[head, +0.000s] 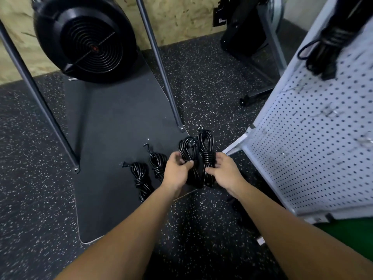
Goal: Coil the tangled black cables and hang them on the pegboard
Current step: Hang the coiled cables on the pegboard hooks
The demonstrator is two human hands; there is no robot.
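Four coiled black cables lay in a row near the right edge of a dark mat [113, 126] spread on the speckled floor [212, 87]. The left hand [177, 170] gripped one coiled cable [188, 152] about its middle, fingers and thumb curled round the bundle, whose plug lay on its upper loops. Just beside it, the right hand [224, 170] held a second coiled cable [206, 150] at its tightly wound waist, fingers wrapped round the wraps from the right; this cable's plug pointed away from the person at the far end. The two held cables were side by side, close to the mat's right edge, and whether they touched could not be told.

To their left, a third coiled cable [157, 164] lay on the mat, partly hidden behind the left hand, and a fourth coiled cable [140, 176] lay further left, nearer the mat's middle, with its plug turned to the left.

The white pegboard [314, 138] stood on the right, near the right hand, its foot resting on the floor. A hung cable bundle [327, 51] dangled at its upper part, blurred.

Two slanted grey metal legs [161, 69] stood on the mat, one meeting it just beyond the held cables. A large round black fan [84, 37] sat at the mat's far edge, against a chipboard wall [181, 15].
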